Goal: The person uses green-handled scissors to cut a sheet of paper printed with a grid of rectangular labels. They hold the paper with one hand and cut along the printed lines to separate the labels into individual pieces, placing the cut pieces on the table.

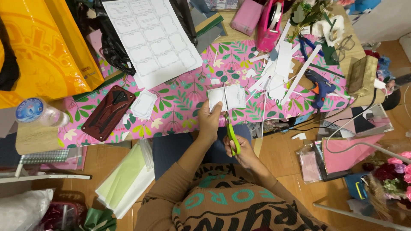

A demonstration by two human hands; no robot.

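Note:
My left hand [209, 120] pinches the lower left corner of a small white paper card [227, 96] and holds it up over the pink floral table cover [184, 100]. My right hand [242, 150] grips green-handled scissors [231, 136], whose blades run up through the middle of the card. Both hands are close together above my lap, at the table's near edge.
A large printed sheet [152, 38], a stack of cut cards [144, 104], a dark red phone case [108, 112], paper strips [278, 68], a blue glue gun [319, 89], a pink tape dispenser [269, 25], a water bottle [38, 112] and a yellow bag [47, 51] crowd the table. Artificial flowers [391, 173] lie on the floor.

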